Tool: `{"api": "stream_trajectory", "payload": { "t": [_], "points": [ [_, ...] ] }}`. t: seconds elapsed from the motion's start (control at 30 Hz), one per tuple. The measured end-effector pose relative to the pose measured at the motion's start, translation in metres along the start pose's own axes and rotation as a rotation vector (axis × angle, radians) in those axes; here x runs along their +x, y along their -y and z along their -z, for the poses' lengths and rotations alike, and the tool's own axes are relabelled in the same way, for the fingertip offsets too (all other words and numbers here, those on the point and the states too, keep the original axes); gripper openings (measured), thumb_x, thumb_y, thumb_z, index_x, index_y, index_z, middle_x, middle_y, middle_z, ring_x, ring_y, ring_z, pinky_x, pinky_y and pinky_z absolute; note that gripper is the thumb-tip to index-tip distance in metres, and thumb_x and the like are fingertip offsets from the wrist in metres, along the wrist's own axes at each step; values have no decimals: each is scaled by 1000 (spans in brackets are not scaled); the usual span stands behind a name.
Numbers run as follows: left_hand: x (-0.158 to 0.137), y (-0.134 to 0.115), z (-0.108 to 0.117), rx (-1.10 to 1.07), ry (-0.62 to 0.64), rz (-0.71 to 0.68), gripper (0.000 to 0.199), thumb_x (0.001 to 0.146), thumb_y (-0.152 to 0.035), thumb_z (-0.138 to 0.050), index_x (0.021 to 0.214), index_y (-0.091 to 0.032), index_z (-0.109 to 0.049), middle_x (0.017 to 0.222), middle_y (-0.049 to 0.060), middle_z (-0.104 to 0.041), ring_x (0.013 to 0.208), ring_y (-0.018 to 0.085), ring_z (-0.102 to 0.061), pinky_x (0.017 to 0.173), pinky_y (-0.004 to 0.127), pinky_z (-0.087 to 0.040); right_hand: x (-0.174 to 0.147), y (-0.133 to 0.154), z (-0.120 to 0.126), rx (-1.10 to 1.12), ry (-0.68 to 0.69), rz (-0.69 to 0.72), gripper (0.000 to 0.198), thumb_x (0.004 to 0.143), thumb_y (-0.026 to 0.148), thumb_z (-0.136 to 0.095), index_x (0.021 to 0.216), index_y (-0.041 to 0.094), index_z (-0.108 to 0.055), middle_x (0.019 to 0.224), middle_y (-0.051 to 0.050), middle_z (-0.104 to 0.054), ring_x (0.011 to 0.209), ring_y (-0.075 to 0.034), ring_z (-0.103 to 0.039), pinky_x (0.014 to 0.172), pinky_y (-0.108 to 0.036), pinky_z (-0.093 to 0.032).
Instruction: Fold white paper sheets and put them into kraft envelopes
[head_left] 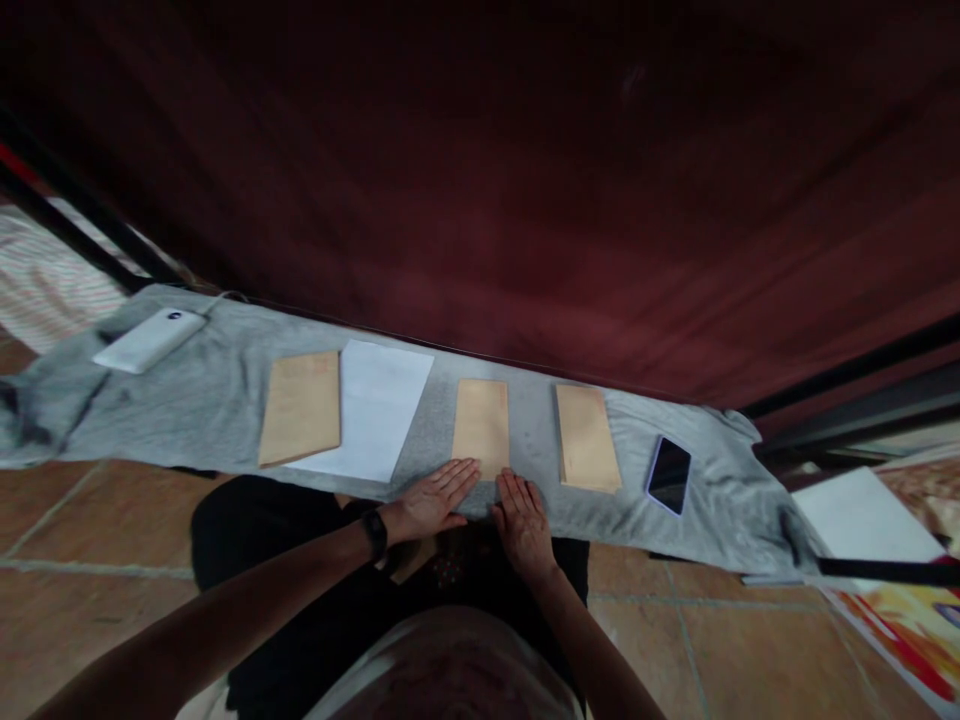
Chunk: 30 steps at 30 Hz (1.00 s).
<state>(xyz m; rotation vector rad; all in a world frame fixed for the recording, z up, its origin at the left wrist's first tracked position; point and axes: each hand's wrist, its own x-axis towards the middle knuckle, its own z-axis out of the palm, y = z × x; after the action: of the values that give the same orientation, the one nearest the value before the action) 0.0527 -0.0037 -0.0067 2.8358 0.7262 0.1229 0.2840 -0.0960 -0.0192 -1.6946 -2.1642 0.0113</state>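
A tan paper envelope point(481, 420) lies flat on the grey cloth in front of me. My left hand point(439, 495) rests on its lower left corner, palm down with fingers stretched out. At the lower right corner my right hand point(523, 520) lies flat, its fingertips at the envelope's edge. To the right is a stack of similar envelopes point(587, 438). On the left, another stack of tan envelopes point(301, 408) partly covers white paper sheets point(382, 405).
The grey cloth point(217, 350) covers a narrow bench. A white power bank point(150, 340) with a cable lies at the far left, a phone point(669, 475) at the right. A dark red panel point(480, 220) rises behind. A white board point(870, 515) sits beyond the right end.
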Motion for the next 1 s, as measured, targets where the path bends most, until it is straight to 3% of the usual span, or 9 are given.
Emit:
{"api": "stream_trajectory", "payload": {
  "t": [0.27,0.43,0.57,0.8,1.0],
  "points": [
    [-1,-2,0,48,18,23,75,98,-46,-53,158,-10,-25,165,20,-25,155,28,-19,125,42,-19,11,0,6,84,-14,-70,42,103,18,-40,143,17,-54,144,-12,-59,131,-24,-54,113,-43,-38],
    [-1,-1,-9,83,-109,7,78,97,-48,-54,158,-10,-25,164,19,-29,153,28,-24,124,43,-23,35,5,1,153,-63,-339,39,98,17,-46,133,16,-61,126,-15,-67,115,-27,-61,98,-42,-48],
    [3,-2,-15,126,-220,10,69,98,-48,-50,154,-9,-35,157,19,-43,148,28,-37,120,42,-33,56,5,-5,371,-93,-553,37,92,16,-50,125,15,-66,110,-15,-68,99,-26,-66,89,-37,-52],
    [22,-13,-13,108,-301,138,42,100,-26,-41,137,-13,-57,141,15,-62,133,27,-56,111,43,-45,67,-8,-9,585,-152,-671,19,82,14,-54,91,22,-69,86,-4,-70,82,-20,-68,78,-30,-55],
    [42,-22,10,99,-195,266,44,90,-9,-44,131,-15,-58,132,16,-66,129,30,-57,104,45,-48,67,3,-13,860,-136,-717,12,89,30,-52,94,23,-61,71,1,-67,55,-17,-66,49,-27,-55]
  ]
}}
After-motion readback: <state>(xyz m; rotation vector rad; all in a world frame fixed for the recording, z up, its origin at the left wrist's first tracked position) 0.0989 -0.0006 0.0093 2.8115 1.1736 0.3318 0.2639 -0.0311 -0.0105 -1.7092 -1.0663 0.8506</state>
